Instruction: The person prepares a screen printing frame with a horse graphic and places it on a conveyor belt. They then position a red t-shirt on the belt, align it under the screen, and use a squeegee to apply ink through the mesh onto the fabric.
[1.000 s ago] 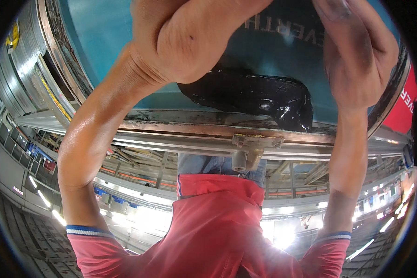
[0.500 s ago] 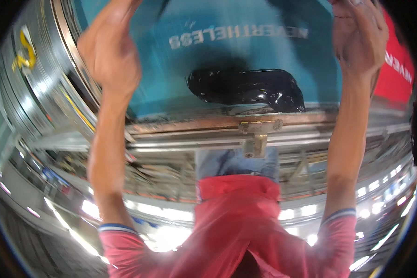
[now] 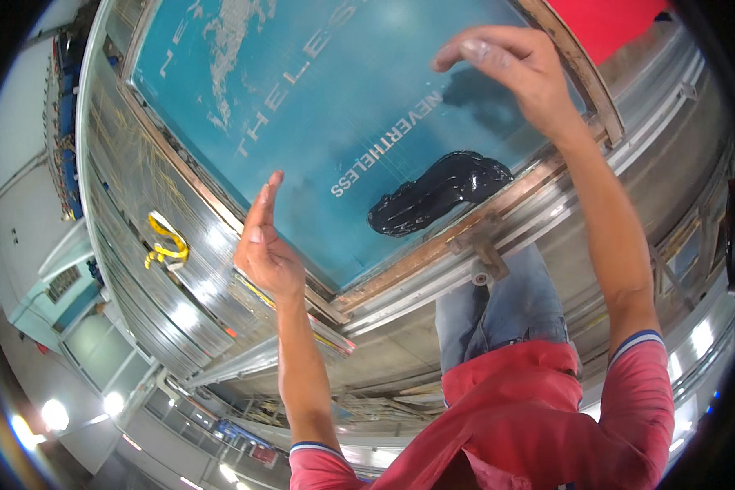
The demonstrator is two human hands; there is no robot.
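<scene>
Printing screen (image 3: 318,122), teal mesh in a wooden frame, with a black ink puddle (image 3: 439,192) near its lower frame edge. Left hand (image 3: 263,245) at that edge, right hand (image 3: 514,69) above the mesh; both hold nothing, fingers extended. Risk: a lowered palm could smear ink.

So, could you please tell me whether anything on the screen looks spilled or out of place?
A glossy black ink blob sits pooled on the blue screen near its wooden frame. Both hands hover empty: left hand, right hand.
</scene>
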